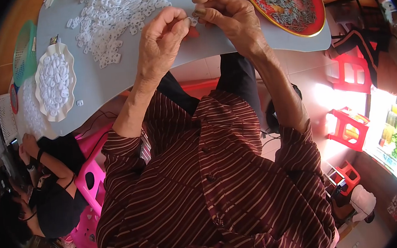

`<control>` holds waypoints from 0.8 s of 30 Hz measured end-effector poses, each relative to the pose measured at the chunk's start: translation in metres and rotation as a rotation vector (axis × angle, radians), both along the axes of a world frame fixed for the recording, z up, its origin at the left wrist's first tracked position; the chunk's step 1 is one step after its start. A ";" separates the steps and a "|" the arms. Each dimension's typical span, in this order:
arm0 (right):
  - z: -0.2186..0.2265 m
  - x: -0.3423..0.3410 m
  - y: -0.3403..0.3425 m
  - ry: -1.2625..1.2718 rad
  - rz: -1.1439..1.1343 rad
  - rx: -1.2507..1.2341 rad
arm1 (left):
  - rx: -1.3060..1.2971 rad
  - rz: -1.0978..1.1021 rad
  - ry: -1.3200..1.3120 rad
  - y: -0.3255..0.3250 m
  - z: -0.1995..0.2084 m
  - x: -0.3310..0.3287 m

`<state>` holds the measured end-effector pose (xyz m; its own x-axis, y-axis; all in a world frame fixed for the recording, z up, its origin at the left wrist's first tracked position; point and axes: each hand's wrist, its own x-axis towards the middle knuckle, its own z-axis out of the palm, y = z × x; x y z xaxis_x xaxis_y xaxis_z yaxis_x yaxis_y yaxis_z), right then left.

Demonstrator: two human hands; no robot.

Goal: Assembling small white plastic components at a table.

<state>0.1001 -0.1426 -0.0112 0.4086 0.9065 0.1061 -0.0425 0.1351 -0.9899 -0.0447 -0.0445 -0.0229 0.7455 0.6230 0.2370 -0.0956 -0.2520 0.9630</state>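
Note:
My left hand point(163, 44) is raised over the near edge of the grey table, thumb and finger pinched on a small white plastic piece point(193, 22). Close against it, my right hand point(234, 21) also pinches with thumb and forefinger; what lies between those fingertips is too small to make out. Something orange point(192, 32) shows just below the fingertips. Beyond my left hand spreads a heap of small white plastic pieces point(113, 18). To the right of my right hand sits a red, gold-rimmed tray point(312, 25) strewn with small grey metal parts point(282, 5).
A white scalloped dish point(71, 64) of white oval pieces stands on the table's left, beside a green basket point(24, 49). One loose piece point(80, 103) lies near the edge. Another person point(56, 198) sits at left by a pink chair point(90, 180). Red stools point(350, 129) stand at right.

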 end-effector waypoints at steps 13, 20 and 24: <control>-0.004 -0.006 0.002 -0.041 -0.033 0.049 | -0.026 0.004 0.072 -0.003 0.001 -0.003; -0.003 0.002 0.001 -0.161 0.010 0.021 | -0.070 -0.019 -0.006 -0.004 -0.001 -0.001; -0.003 0.003 0.001 -0.274 0.005 -0.036 | -0.087 -0.022 -0.033 -0.007 0.001 -0.002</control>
